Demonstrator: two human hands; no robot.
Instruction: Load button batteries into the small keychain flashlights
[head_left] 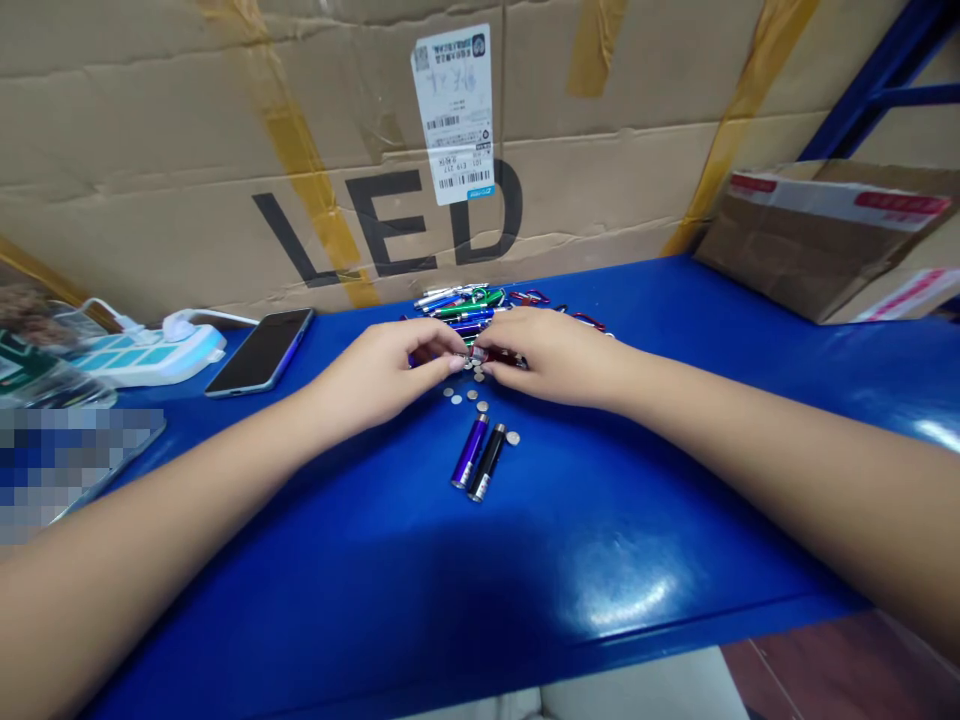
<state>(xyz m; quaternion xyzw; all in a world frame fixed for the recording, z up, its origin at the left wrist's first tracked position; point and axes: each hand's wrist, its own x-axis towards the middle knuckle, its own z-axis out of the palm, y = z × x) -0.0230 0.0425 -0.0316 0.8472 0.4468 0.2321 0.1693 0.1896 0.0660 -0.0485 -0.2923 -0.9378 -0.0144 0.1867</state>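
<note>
My right hand (551, 352) is closed around a small red metal flashlight tube (478, 352), whose end points toward my left hand. Thumb and fingers of my left hand (384, 368) come together in a pinch beside that end; what they hold, if anything, is too small to make out. Several silver button cells (472, 394) lie scattered on the blue table below my fingertips. Closer to me, a purple tube (470, 452) and a black tube (488, 462) lie side by side. Behind my hands is a pile of coloured flashlights (457, 308), partly hidden, with carabiner clips.
A phone (261, 350) and a white power strip (150, 355) with plugged cables are on the left of the blue table (360, 570). A large cardboard box (600, 190) marked LED stands along the back. An open carton (817, 240) sits at the right.
</note>
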